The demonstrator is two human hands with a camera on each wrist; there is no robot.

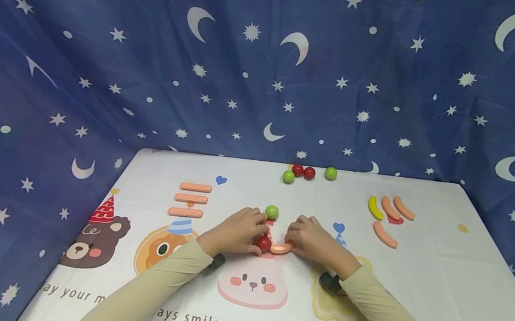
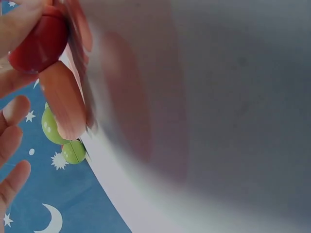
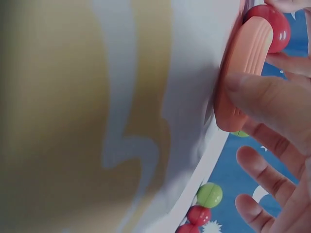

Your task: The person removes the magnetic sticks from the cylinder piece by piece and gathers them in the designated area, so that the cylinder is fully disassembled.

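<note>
With thumb and finger my left hand (image 1: 242,230) pinches a red ball (image 1: 263,244) low over the printed rabbit. My right hand (image 1: 312,241) grips a curved pinkish-orange toy sausage (image 1: 281,248), its thumb across the grooved side in the right wrist view. One tip of that sausage meets the red ball. On the ball's other side, in the left wrist view, lies a second orange piece (image 2: 63,102), hidden by my left hand in the head view. A green ball (image 1: 272,212) sits just beyond both hands.
Straight toy sausages (image 1: 191,198) lie in a column on the left. At the right are curved sausages (image 1: 385,235) and a yellow curved piece (image 1: 375,208). Red balls (image 1: 309,173) and green balls (image 1: 330,173) rest near the back edge, before a blue starry curtain (image 1: 229,84).
</note>
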